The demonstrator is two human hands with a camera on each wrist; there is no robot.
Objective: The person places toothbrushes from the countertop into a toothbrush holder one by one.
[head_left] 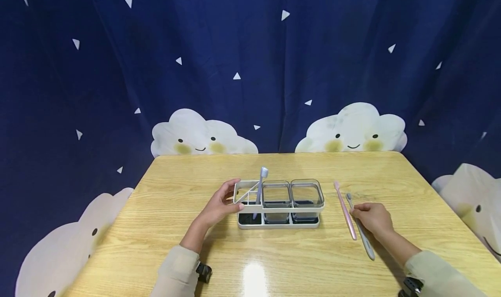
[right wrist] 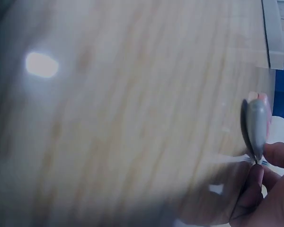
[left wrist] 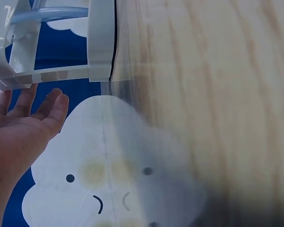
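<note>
Nearest me, my right hand [head_left: 372,218] rests on the table [head_left: 164,245] at the right, fingers curled around the grey toothbrush [head_left: 361,229]. The brush lies flat under the hand, handle end pointing toward me and bristle end poking out on the far side of the knuckles. In the right wrist view, fingertips [right wrist: 255,182] pinch the grey toothbrush [right wrist: 255,127], seen end-on and blurred. Just left of it, almost parallel and close alongside, the pink toothbrush [head_left: 345,210] lies on the wood; whether the two touch I cannot tell.

Left of centre, my left hand [head_left: 219,205] is at the left end of the rack [head_left: 278,222], fingers relaxed and spread, thumb and forefinger on either side of the frame's corner. From the left wrist camera the hand [left wrist: 19,127] shows an open palm with straight fingers just beneath the rack's white bars [left wrist: 61,73]; contact is not clear there.

The rack stands mid-table, well apart from the right hand. Its left compartment holds a lilac toothbrush [head_left: 260,190], standing tilted with bristles up. Two clear cups [head_left: 292,197] fill the middle and right compartments.

Beyond the far edge hangs a dark blue curtain [head_left: 250,71] printed with smiling clouds.
</note>
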